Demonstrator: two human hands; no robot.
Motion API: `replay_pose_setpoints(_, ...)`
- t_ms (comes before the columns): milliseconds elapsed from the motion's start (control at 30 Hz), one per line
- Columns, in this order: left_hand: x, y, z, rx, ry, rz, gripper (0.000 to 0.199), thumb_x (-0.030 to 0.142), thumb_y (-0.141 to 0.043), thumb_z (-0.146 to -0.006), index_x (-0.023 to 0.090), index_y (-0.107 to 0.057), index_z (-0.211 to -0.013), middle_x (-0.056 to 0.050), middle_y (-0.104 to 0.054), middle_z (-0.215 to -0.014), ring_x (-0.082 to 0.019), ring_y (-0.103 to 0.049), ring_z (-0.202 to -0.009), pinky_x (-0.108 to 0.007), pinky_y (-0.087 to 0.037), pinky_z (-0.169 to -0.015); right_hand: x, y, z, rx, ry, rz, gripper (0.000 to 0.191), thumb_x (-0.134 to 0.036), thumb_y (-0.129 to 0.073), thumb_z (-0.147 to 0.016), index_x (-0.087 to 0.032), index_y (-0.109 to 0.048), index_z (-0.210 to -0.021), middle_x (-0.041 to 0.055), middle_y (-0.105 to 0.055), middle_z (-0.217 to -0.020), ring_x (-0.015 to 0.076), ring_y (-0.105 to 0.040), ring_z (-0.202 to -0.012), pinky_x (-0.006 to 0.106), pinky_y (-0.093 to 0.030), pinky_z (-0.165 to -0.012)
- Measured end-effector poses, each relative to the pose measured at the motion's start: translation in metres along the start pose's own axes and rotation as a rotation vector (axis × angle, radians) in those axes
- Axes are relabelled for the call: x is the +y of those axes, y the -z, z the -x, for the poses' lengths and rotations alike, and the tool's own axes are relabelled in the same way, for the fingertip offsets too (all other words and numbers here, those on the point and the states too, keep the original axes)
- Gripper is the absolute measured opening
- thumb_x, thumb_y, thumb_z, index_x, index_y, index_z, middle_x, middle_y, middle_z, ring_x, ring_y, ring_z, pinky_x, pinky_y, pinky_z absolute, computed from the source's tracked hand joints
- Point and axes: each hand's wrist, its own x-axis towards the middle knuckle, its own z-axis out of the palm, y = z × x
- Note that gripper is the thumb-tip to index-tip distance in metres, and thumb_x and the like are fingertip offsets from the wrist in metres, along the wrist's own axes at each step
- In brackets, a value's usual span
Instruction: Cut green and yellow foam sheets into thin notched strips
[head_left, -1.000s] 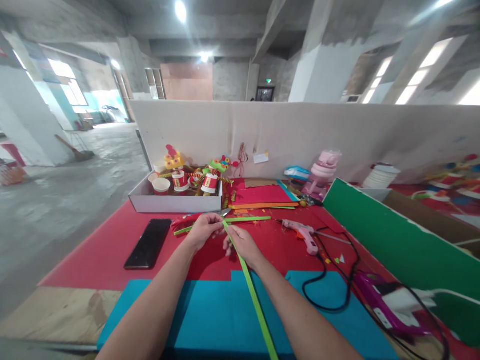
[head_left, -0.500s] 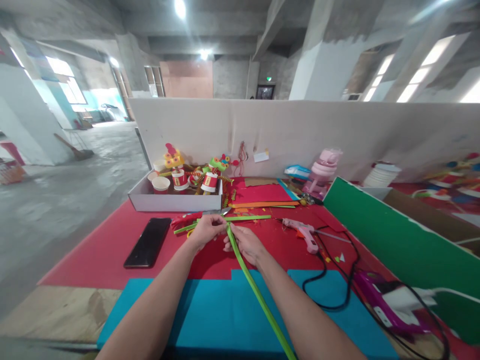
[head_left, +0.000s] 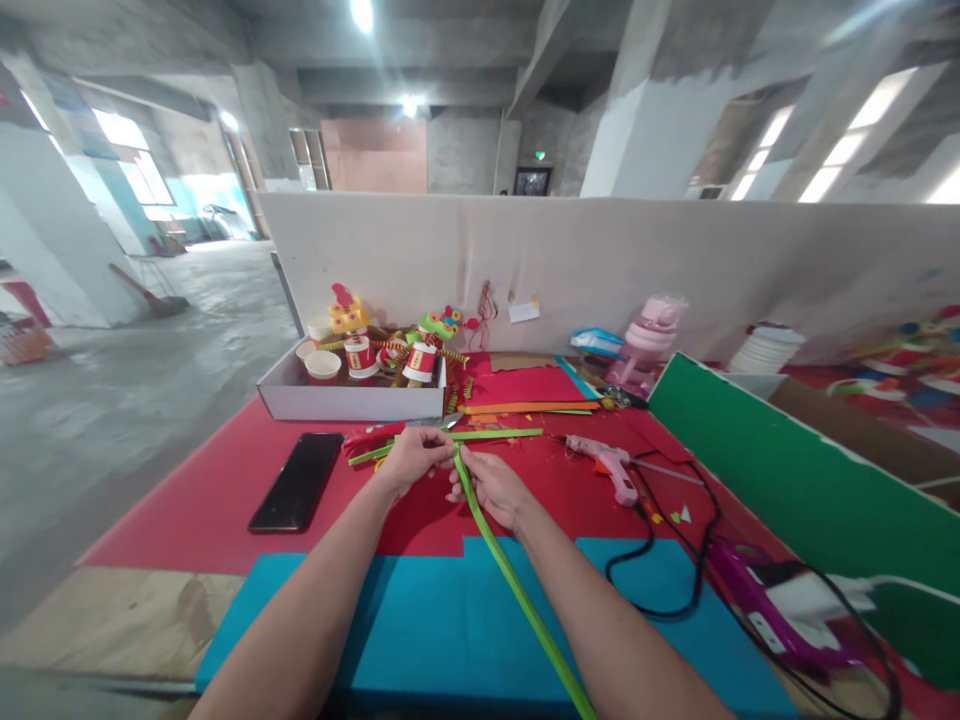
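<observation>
Both left hand (head_left: 412, 460) and right hand (head_left: 495, 488) pinch the far end of a green strip (head_left: 513, 582) between thumb and fingers, above a red surface (head_left: 577, 510); its tail slants toward the wearer over blue sheeting (head_left: 420, 620). Close fingertips and aligned edges should prevent twisting.

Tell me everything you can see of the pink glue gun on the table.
The glue gun has a pale pink, plastic-looking body with an orange trigger. It lies on the red table covering, nozzle pointing left. A pale stick extends from its back, and a black cord trails nearby. Neither hand touches it.
</observation>
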Motion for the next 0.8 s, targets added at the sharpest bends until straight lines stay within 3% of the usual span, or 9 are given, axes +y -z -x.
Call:
replay_pose_setpoints(467,-0.0005,-0.0003,0.0001,0.014,0.011,-0.002,0.023,0.034,-0.07,-0.066,0.012,-0.063,-0.069,0.001,-0.057,-0.053,-0.008,-0.047,-0.046,-0.018,-0.034,-0.04,-0.0028,-0.0012,0.001,0.023,-0.034,-0.01,0.027,-0.037,-0.055,-0.09,-0.014,-0.06,-0.077,0.0003,-0.06,-0.06,0.0091,-0.056,-0.044,0.026,-0.057,-0.052)
replay_pose_setpoints(800,-0.001,-0.0002,-0.0012,0.024,0.063,0.01,0.024,0.034,-0.072,-0.062,0.012,-0.065,-0.069,0.001,-0.055,-0.054,-0.007,-0.045,-0.048,-0.018,-0.034,-0.041,0.0026,-0.0021,-0.0018,0.127,0.084,0.294,0.041,-0.055,-0.06,-0.08,-0.015,-0.055,-0.07,-0.0027,-0.057,-0.054,0.0087,-0.055,-0.04,0.021,-0.05,-0.042)
